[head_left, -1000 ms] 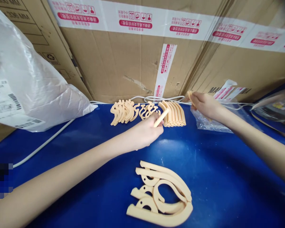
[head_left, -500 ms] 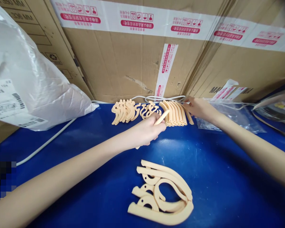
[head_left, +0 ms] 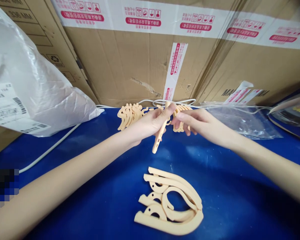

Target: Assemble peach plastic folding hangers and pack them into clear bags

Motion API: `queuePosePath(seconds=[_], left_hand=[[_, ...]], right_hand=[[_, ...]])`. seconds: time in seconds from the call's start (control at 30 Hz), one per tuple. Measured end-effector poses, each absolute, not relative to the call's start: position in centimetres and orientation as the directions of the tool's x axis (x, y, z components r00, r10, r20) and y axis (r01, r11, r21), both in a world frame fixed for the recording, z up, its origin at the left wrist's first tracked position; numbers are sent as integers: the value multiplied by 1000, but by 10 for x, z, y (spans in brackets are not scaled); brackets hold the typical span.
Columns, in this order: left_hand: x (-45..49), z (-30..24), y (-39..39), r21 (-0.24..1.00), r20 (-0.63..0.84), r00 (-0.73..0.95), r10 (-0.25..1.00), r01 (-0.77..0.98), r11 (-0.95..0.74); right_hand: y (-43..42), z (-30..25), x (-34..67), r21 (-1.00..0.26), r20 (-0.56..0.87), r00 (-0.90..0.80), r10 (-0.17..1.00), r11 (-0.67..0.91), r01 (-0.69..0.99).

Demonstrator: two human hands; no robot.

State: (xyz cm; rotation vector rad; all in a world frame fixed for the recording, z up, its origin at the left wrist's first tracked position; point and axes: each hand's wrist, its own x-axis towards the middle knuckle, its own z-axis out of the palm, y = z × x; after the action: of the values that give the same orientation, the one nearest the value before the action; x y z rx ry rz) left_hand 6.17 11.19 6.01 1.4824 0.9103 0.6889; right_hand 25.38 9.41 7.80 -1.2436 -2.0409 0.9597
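Note:
My left hand (head_left: 151, 122) is closed around a slim beige hanger arm (head_left: 157, 143), which slants with its slotted lower end towards me. Close beside it on the right is my right hand (head_left: 202, 126), its fingers curled inward near the held arm. Whatever lies between those fingertips is hidden. Behind the hands, a row of curved beige hanger arms (head_left: 178, 127) is partly covered. Hook-shaped beige pieces (head_left: 130, 115) lie bunched to the left, with smaller ones between. Nearer me, several folded beige hangers (head_left: 170, 227) rest nested together on the blue surface.
Large cardboard boxes (head_left: 125, 63) wall off the back. A white plastic parcel (head_left: 47, 90) stands at the left. A pale cable (head_left: 50, 148) runs along the blue tabletop (head_left: 90, 203). Clear plastic bags (head_left: 237, 123) lie at the back right.
My right hand has come left from the end of the row of arms to beside my left hand. The hanger arm in my left hand has turned more upright, showing its slotted edge.

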Motion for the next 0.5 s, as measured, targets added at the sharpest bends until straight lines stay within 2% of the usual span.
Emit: queuePosePath(seconds=[0.1,0.23,0.4,0.5], left_hand=[[60,58,113,992,-23,533,846,115,-45],[55,64,115,994,60,347,936,64,-87],[45,78,120,969,224,290,930,40,-246],[42,79,120,959,243,319,916,67,-277]], right_hand=[[88,84,235,-850,124,-486,865,345,398],[95,93,235,-872,123,-459,880,317,373],[101,98,249,-794,218,-318,923,357,492],[103,99,257,-690,314,-259,913,407,599]])
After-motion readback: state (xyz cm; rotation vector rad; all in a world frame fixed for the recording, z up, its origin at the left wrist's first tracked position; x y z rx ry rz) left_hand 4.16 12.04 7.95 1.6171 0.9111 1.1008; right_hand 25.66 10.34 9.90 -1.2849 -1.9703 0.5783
